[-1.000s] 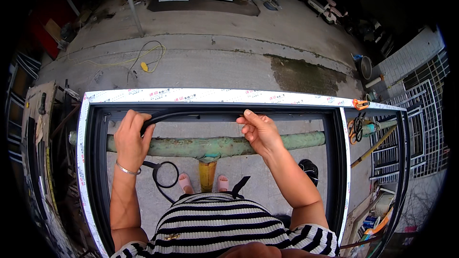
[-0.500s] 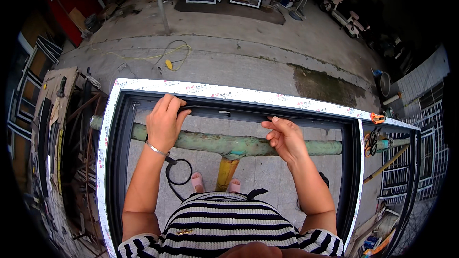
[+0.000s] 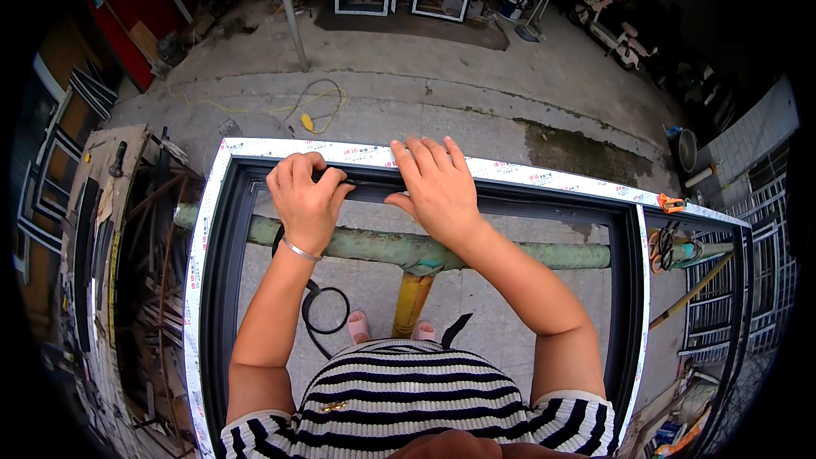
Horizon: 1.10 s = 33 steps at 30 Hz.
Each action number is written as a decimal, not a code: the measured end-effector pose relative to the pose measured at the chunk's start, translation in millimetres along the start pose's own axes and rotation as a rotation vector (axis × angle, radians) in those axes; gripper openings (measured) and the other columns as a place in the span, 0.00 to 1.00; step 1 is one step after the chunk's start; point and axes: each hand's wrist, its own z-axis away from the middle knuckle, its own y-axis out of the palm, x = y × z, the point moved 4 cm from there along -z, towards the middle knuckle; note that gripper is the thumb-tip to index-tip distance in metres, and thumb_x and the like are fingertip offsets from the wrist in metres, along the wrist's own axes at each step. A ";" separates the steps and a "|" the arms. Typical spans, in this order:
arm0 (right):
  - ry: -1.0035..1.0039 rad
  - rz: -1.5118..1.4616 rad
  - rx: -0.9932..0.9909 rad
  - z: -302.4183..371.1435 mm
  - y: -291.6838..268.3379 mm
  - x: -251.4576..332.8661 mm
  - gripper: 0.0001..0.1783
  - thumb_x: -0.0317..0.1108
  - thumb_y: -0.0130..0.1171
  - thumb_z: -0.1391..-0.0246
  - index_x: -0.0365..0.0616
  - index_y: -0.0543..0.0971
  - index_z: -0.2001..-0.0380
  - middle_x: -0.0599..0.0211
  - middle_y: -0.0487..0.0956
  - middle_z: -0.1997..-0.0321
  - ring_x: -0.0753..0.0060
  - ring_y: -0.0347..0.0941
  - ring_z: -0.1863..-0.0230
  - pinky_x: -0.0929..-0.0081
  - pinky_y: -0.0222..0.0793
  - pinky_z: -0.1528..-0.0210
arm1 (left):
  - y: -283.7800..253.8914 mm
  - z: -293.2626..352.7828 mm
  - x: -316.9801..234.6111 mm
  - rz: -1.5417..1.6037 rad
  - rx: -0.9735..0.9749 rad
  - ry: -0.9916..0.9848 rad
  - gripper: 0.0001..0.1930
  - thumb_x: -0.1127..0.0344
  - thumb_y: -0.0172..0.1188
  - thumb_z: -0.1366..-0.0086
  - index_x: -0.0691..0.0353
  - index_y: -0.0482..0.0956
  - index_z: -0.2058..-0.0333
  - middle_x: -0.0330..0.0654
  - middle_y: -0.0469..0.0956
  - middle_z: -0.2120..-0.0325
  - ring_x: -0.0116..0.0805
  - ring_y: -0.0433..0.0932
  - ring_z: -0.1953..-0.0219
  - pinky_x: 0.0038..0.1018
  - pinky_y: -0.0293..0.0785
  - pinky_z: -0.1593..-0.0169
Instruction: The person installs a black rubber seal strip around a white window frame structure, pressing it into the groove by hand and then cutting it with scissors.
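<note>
A dark window frame [image 3: 544, 177] with white printed protective film lies in front of me. At its far rail, my left hand [image 3: 308, 204] is closed, thumb and fingers pinching a black rubber sealing strip at the inner edge. The strip's loose length [image 3: 348, 308] hangs below that hand and curls into a loop near my feet. My right hand [image 3: 435, 191] lies flat across the same rail to the right, fingers stretched over the white film and thumb apart. What lies under its palm is hidden.
A green horizontal pipe [image 3: 374, 246] on a yellow post [image 3: 410, 306] runs beneath the frame. An orange tool [image 3: 671, 203] sits on the right part of the rail. To the left stands a cluttered workbench [image 3: 127, 153]; a yellow cable [image 3: 308, 122] lies on the floor beyond.
My right hand has moved left and flattened onto the far rail; its fingers were curled and raised before. My left hand has shifted slightly right, still pinching the strip.
</note>
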 end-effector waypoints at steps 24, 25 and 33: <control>-0.015 -0.002 -0.021 7.7 2.1 -11.7 0.42 0.48 0.73 0.58 0.42 0.72 0.41 0.62 0.75 0.47 0.60 0.70 0.49 0.62 0.64 0.45 | 26.0 -32.4 -1.9 0.111 0.325 0.434 0.33 0.60 0.76 0.54 0.58 0.75 0.48 0.43 0.74 0.50 0.47 0.71 0.48 0.42 0.66 0.43; -0.013 0.012 -0.029 13.9 -4.6 -17.8 0.42 0.48 0.73 0.58 0.41 0.71 0.41 0.61 0.75 0.45 0.59 0.70 0.47 0.61 0.64 0.44 | 29.4 -32.9 -7.9 0.138 0.325 0.461 0.34 0.60 0.76 0.55 0.59 0.75 0.48 0.43 0.74 0.50 0.47 0.72 0.49 0.42 0.66 0.44; 0.036 -0.029 -0.108 34.8 -16.0 -35.7 0.39 0.43 0.73 0.61 0.39 0.74 0.44 0.61 0.75 0.46 0.57 0.71 0.47 0.57 0.63 0.42 | 36.7 -43.5 -32.7 0.206 0.325 0.455 0.33 0.57 0.76 0.56 0.56 0.77 0.49 0.38 0.78 0.54 0.41 0.75 0.55 0.37 0.70 0.52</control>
